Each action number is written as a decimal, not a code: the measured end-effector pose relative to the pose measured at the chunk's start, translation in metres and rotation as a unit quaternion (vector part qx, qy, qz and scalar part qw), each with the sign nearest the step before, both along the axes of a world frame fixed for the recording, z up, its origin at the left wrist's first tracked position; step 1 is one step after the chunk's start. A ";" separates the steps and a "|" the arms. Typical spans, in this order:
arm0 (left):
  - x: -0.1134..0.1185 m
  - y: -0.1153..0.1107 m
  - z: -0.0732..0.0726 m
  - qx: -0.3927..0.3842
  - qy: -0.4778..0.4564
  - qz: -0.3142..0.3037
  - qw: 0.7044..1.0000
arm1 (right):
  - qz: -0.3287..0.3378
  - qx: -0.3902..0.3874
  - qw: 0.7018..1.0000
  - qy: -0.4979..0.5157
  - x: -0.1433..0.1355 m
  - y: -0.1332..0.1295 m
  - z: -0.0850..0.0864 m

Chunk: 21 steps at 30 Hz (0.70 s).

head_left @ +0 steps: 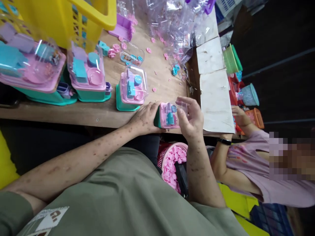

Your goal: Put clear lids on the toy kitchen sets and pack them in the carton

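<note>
A small toy box (168,117) with a teal base and pink top stands at the table's front edge. Tiny blue, lilac and pink pieces sit on its top. My left hand (149,119) is closed against the box's left side. On its right, my right hand (193,118) has its fingers and thumb curved around a clear plastic cover (182,105) at the pink top. Part of the cover is hidden by the fingers. A similar finished-looking box (131,88) with a clear dome stands just left of my left hand.
Two more domed toy boxes (88,75) and a yellow basket (108,19) occupy the left. Clear plastic covers (169,19) pile up at the back, with loose pink pieces (148,50) around. Below sits a basket of pink parts (172,160). A co-worker (246,160) is at right.
</note>
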<state>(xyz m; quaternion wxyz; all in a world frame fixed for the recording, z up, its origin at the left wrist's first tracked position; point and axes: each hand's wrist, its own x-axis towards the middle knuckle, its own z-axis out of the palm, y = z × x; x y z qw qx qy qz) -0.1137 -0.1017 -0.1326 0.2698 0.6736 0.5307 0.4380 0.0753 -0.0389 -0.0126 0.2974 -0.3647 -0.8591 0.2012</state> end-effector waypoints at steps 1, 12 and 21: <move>-0.003 0.001 -0.002 -0.001 -0.004 -0.005 1.000 | -0.006 -0.005 0.999 0.042 0.002 0.005 -0.002; -0.021 0.017 0.028 -0.057 -0.056 -0.066 0.995 | -0.103 -0.135 0.880 0.444 0.061 -0.010 -0.013; -0.013 0.013 0.053 -0.146 -0.005 -0.044 0.988 | -0.136 -0.125 0.842 0.507 0.080 -0.033 -0.048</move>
